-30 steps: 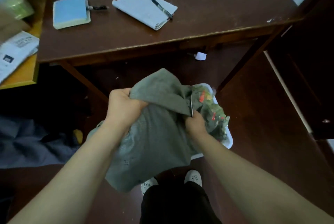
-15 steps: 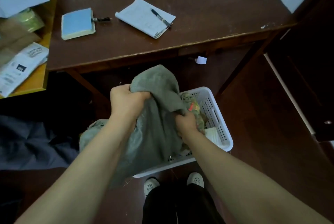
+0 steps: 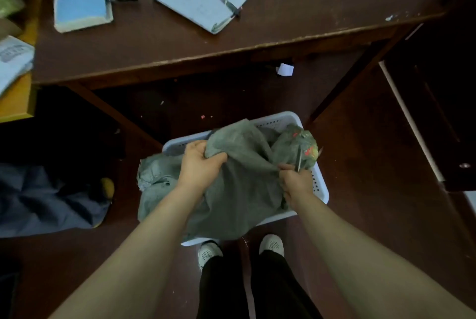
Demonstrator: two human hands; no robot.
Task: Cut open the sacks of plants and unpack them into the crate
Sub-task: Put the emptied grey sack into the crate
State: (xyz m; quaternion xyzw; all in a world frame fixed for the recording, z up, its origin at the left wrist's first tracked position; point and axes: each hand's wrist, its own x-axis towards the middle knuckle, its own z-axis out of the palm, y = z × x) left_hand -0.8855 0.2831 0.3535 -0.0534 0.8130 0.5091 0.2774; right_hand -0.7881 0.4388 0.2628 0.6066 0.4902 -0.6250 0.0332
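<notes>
Head camera is looking down on a grey sack hanging over a white crate on the floor. Left hand is gripping a fold of the sack's top. Right hand is clenching the other edge, with a thin blade pointing up. Bundled plants are lying just beyond the right hand, at the sack's mouth, so that hand is nearer.

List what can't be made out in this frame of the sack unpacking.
- Inside of the crate, head view: covered by the grey sack.
- Plants: a blurred green bundle with red spots.
- Thin blade in the right hand: too small to identify.
- Left hand: fingertips buried in the sack.
</notes>
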